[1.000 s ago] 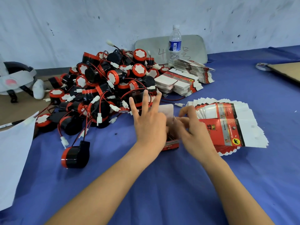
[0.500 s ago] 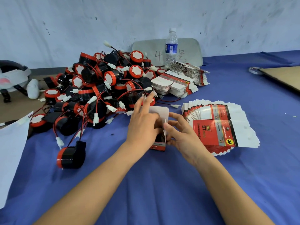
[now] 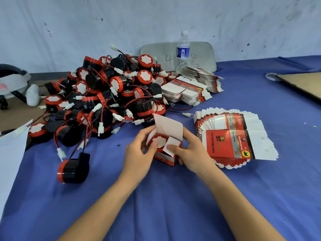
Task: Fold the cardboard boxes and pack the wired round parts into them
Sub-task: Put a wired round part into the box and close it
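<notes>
A small red and white cardboard box [image 3: 165,158] stands on the blue cloth in front of me, its white lid flap [image 3: 169,126] raised. A red round part [image 3: 159,141] with a white centre sits inside it. My left hand [image 3: 139,153] holds the box's left side, fingers curled at the left flap. My right hand [image 3: 189,152] grips the right side, and its thumb presses the small white side flap [image 3: 171,146] inward over the part. A big pile of black and red wired round parts [image 3: 111,94] lies behind. Flat unfolded boxes [image 3: 232,136] are fanned out to the right.
One loose round part [image 3: 73,168] lies at the left front. More flat box stacks [image 3: 191,87] and a water bottle [image 3: 182,51] stand at the back by a grey board [image 3: 199,54]. A brown cardboard sheet [image 3: 302,82] is at the far right, white paper [image 3: 12,153] at the left edge.
The box has come upright with its top open toward me and the part now shows inside. My left hand's fingers went from spread over the box to curled at its side.
</notes>
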Motion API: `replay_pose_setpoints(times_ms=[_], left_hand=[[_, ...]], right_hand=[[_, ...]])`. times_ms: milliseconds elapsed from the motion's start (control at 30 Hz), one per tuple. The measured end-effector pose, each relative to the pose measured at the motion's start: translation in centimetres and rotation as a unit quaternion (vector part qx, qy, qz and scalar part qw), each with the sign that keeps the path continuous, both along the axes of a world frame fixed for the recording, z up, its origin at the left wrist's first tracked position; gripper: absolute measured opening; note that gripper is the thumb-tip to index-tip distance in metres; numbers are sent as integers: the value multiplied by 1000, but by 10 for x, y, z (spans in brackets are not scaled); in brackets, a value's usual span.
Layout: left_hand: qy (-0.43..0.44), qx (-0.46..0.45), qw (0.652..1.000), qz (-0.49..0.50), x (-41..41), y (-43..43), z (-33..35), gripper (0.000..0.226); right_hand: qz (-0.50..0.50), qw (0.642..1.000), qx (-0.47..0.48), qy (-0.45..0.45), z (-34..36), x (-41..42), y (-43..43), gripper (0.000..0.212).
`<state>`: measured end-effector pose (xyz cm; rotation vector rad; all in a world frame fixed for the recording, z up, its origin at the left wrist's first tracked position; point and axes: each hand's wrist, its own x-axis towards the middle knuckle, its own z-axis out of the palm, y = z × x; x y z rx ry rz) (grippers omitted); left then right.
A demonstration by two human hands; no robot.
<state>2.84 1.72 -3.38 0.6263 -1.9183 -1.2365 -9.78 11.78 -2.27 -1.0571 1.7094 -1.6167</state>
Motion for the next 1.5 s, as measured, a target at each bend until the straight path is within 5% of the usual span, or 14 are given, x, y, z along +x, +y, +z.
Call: replay_pose_setpoints(times_ms=[267,600,733,900,1167,1500], left_hand=[[-38,-9,999,-32,2,3,-6,23],[-14,33,999,-7,2,5,-2,37],[4,50,999,11,0,6,-3,43],[13,55,998,9,1,5,-6,22],[74,154,984,-49,11,3,-4,41],[37,62,990,-124,22,-17,-6,14]], right_hand=[[-63,968,15,244,-2,3,2,38],[-20,990,-24,137,-1,22,-2,25],[-36,981,-19,188,-5,21,-1,31],[-72,970,-50,225,-4,18,-6,32],[-58,959,-21,278,-14,22,-1,35],[-19,948,-43,314,-17,17,0,37]])
